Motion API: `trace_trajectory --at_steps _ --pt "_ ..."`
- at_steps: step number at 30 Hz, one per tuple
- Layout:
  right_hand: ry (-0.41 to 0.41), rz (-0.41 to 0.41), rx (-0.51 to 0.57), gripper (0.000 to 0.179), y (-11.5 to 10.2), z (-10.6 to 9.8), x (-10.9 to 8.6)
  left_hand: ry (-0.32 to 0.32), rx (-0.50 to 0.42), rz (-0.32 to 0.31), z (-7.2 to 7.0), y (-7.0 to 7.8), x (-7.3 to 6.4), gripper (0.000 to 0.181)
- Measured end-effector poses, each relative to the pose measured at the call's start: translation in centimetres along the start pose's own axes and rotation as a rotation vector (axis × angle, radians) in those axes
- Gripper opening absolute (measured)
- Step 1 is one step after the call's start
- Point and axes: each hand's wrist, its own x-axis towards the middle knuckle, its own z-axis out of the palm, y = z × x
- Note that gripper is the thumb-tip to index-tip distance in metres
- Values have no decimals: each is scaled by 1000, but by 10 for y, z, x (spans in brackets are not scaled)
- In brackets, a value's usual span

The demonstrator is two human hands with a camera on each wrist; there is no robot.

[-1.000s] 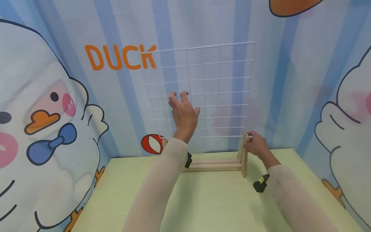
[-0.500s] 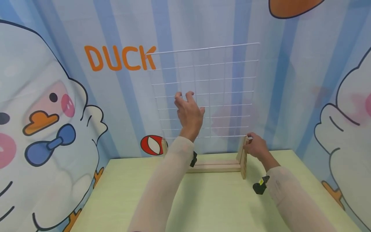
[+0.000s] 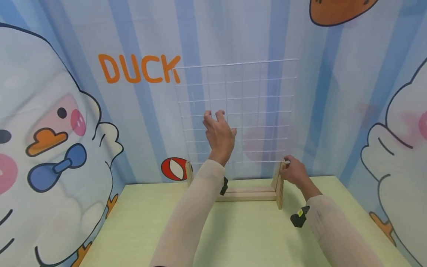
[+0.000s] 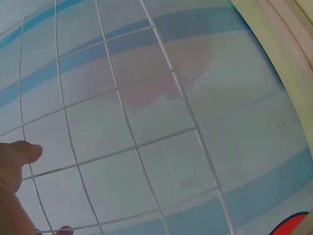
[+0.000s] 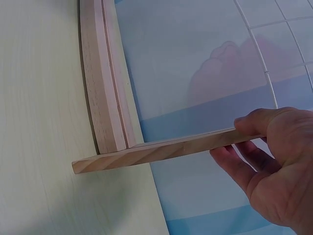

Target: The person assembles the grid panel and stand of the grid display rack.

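Note:
A white wire grid panel [image 3: 236, 64] stands nearly upright above a low wooden stand [image 3: 247, 198], its lower edge level with the tops of the uprights. My left hand [image 3: 220, 139] grips the panel's wires near its middle; the left wrist view shows the thumb [image 4: 29, 152] at the wire grid. In the right wrist view, my right hand [image 5: 281, 161] pinches the upper end of the stand's right upright [image 5: 151, 154] between thumb and fingers. Close to that hand comes the panel's end wire [image 5: 266, 73]. My left forearm hides part of the stand's left side.
The stand is on a pale yellow table [image 3: 253, 230], close to its back edge. Behind it hangs a blue striped curtain [image 3: 143, 122] with cartoon ducks and orange lettering. More printed cloth borders the table on the left and right.
My left hand has carried the grid panel slightly right, and its top edge now sits lower. The right hand keeps its pinch on the upright.

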Motion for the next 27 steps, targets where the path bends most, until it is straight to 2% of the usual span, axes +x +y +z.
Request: trace_trajectory --at_steps 4,13,23,27 --pt "5 12 2 57 -3 1 -2 1 -1 -1 2 -2 0 60" --pt "9 -9 -20 57 -3 1 -5 -1 80 17 2 -6 -1 61" --pt "36 -8 -41 55 -6 4 -5 16 108 27 0 1 0 63" --pt "39 -15 -56 56 -7 4 -6 42 132 50 -1 5 2 63"
